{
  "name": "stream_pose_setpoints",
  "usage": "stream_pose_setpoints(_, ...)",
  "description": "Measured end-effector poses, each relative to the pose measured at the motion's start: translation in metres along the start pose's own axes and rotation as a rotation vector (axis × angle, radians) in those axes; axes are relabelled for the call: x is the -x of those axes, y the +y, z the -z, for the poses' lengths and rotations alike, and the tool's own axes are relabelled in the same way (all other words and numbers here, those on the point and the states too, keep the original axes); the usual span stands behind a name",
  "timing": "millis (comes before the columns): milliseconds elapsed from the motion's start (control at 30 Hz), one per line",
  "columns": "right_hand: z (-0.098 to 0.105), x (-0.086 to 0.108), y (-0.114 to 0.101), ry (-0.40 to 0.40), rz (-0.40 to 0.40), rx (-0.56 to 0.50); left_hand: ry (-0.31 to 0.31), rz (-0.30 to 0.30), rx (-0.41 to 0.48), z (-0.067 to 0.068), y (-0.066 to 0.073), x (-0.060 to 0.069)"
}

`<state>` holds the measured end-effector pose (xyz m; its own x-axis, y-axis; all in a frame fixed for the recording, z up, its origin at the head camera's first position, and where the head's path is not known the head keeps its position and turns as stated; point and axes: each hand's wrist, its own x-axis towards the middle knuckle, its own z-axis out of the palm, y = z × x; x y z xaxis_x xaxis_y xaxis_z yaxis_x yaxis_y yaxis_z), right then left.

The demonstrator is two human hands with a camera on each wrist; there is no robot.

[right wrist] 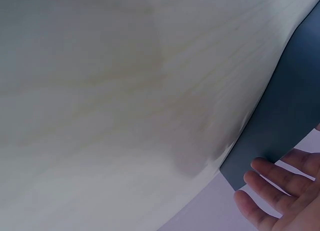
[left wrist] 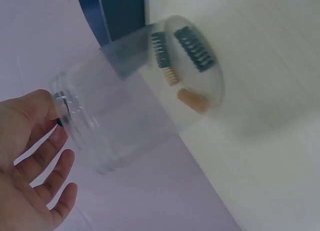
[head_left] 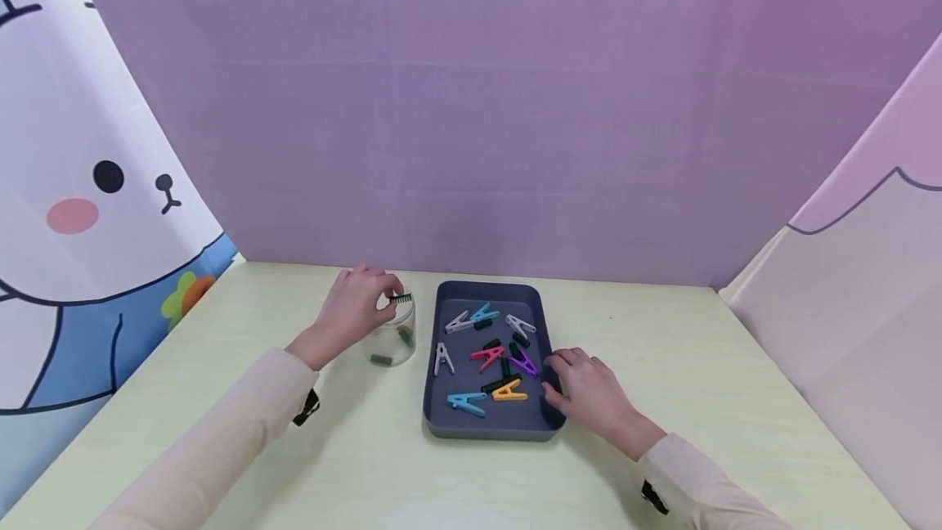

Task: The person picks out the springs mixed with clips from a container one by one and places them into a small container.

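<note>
Left hand pinches a dark ridged piece at the jar's mouth; right hand at the tray's edge

Your left hand [head_left: 353, 309] has thumb and forefinger clamped on a dark ridged piece [head_left: 401, 298], its other fingers loosely spread in the left wrist view. That piece sits at your fingertips, right at the mouth of the clear jar [head_left: 397, 346]; you cannot tell whether any of it is below the rim. At the bottom of the jar, you have two more dark ridged pieces, one of them the larger piece [left wrist: 194, 48], and a plain tan piece [left wrist: 192, 100] near them.

Your right hand [head_left: 592, 391] is well apart from the left, fingers loosely bent and gripping nothing you can make out. Its fingertips are at the right-hand side of the grey tray [head_left: 489, 433]; how firmly they touch it, you cannot tell.

The tray lies between your hands, just to the right of the jar. In it you see spring clips: white, light blue, a red clip [head_left: 488, 357], a purple clip [head_left: 523, 362] and an orange clip [head_left: 509, 392]. Small dark pieces lie among them. Tray and jar stand on the pale table [head_left: 662, 334].
</note>
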<state>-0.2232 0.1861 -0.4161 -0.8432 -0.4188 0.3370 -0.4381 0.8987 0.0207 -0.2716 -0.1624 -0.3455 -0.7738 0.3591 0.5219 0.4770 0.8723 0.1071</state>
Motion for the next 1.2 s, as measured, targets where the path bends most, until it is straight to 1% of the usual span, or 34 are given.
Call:
stream_pose_setpoints(200, 0.000, 0.000, 0.000, 0.000, 0.000, 0.000, -0.010, 0.025, -0.002, -0.004, -0.006, 0.003)
stream_pose_setpoints(433, 0.000, 0.001, -0.001, 0.006, -0.003, -0.005, -0.031, 0.043, 0.007, -0.007, -0.009, 0.002)
stream_pose_setpoints(767, 0.002, 0.002, -0.002, 0.005, 0.002, -0.005, -0.076, 0.086, 0.025, -0.010, -0.014, 0.000)
stream_pose_setpoints(933, 0.002, 0.001, -0.002, 0.007, 0.001, -0.005, -0.115, 0.104, 0.026, -0.010, -0.014, -0.002)
stream_pose_setpoints(1067, 0.001, 0.001, -0.001, 0.011, 0.004, -0.005, -0.133, 0.107, 0.028, -0.009, -0.013, -0.002)
stream_pose_setpoints(1200, -0.001, 0.001, 0.000, 0.009, 0.001, 0.006, -0.132, 0.098, 0.027, -0.008, -0.013, -0.002)
